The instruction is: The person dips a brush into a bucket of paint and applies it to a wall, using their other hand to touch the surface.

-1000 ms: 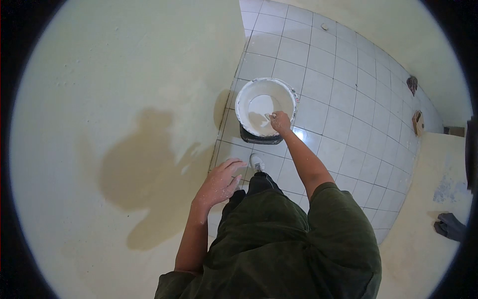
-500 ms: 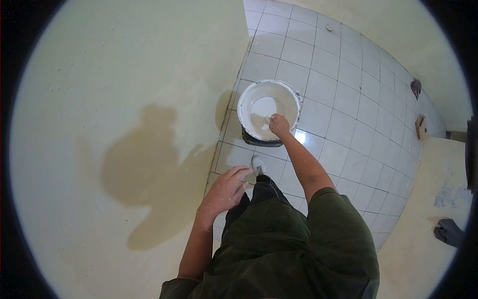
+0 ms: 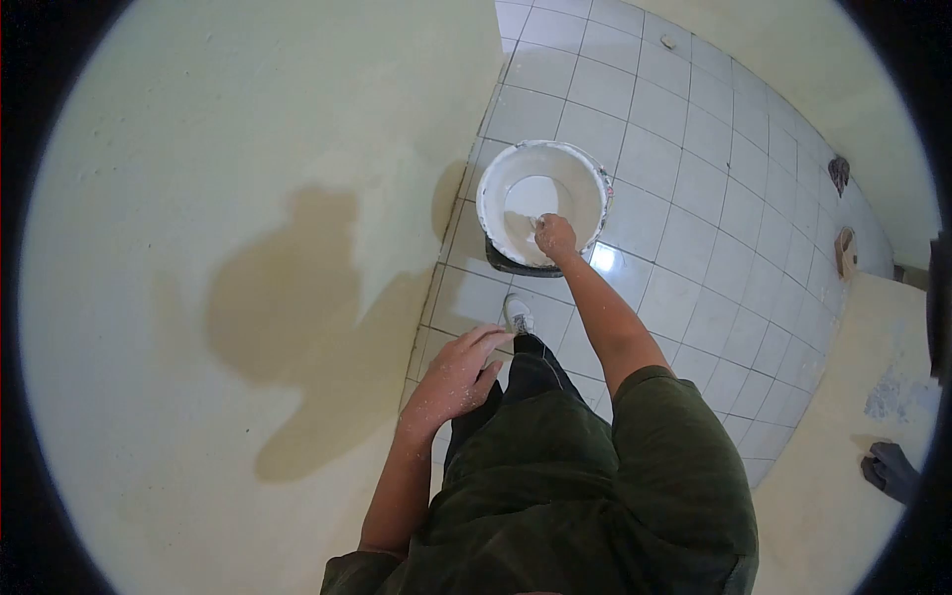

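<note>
Head view: the right hand (image 3: 556,236) is closed around a small pale implement (image 3: 534,224) inside the mouth of a round white bucket (image 3: 587,188). The grip conceals most of the implement; its exact type cannot be told. The left hand (image 3: 454,375) is released, palm inward, fingers loosely bent; no object is visible in it. It is positioned in front of the torso, near a white shoe (image 3: 517,309).

Change: the left fingers have drawn closer together and appear nearer the shoe; the right hand remains at the bucket. This indicates that handling is confined to the right hand, with the left disengaged.

Location: the bucket is ahead of the person, on a black base (image 3: 514,266) on the tiled floor (image 3: 684,238), beside the left wall (image 3: 198,149).

Materials: the bucket rim is crusted with white residue. Smooth-looking white material (image 3: 540,190) lies at the bottom, partly shaded. White specks mark the left hand and wrist. The tiles are square, pale and glossy, with dark joints. The wall is matt, cream-coloured and lightly pitted. The shirt (image 3: 526,486) is dark green, creased fabric.
</note>
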Motion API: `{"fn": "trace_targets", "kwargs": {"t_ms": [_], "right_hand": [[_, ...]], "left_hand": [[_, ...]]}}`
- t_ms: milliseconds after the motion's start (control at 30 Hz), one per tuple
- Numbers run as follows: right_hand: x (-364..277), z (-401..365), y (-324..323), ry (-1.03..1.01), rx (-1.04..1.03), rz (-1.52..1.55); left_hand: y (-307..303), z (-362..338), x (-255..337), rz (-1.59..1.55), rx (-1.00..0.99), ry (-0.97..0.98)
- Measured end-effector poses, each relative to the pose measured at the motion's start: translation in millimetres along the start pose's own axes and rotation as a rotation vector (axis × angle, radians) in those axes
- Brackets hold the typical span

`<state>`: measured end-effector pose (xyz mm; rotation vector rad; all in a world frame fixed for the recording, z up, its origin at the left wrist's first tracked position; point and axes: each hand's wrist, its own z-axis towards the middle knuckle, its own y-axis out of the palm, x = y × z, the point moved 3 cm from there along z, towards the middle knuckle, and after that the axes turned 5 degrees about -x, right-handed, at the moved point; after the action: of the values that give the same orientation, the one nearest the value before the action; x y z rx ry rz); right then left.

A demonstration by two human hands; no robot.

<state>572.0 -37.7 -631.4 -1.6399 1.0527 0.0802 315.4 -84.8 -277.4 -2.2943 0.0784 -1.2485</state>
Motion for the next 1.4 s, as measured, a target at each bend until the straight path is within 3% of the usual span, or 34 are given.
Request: {"fn": "trace_targets", "kwargs": {"t_ms": [500, 600, 800, 900, 1000, 1133, 1267, 1400], "right_hand": [[-19.8, -11.8, -19.3, 0.058, -0.049, 0.047], [-23.4, -26.4, -47.3, -0.028, 0.047, 0.185], [-15.8, -89.6, -77.1, 0.345, -0.035, 0.906], [-12.0, -114.2, -75.7, 0.418, -0.088, 1.099], [-7.6, -127.9, -70.6, 0.458, -0.199, 1.045], [-10.6, -140.3, -75.1, 0.556, -0.223, 1.214], [-20.4, -145.7, -83.7, 0.408, -0.158, 1.284], [-29.2, -143.5, -90.2, 0.409, -0.28, 1.088]], "left_hand": [[3.7, -11.5, 4.3, 0.049, -0.015, -0.02], [-1.4, -20.4, 5.8, 0.088, -0.025, -0.027], [-6.3, -36.3, 2.1, 0.057, 0.006, -0.044], [-5.6, -42.0, 3.5, 0.048, 0.028, -0.018], [-0.4, -44.7, 1.9, 0.06, 0.069, 0.045], [-0.6, -46.2, 0.4, 0.028, 0.03, 0.045], [-1.2, -46.5, 0.4, 0.065, 0.067, 0.088], [-10.1, -35.9, 1.3, 0.102, 0.08, 0.109]]}}
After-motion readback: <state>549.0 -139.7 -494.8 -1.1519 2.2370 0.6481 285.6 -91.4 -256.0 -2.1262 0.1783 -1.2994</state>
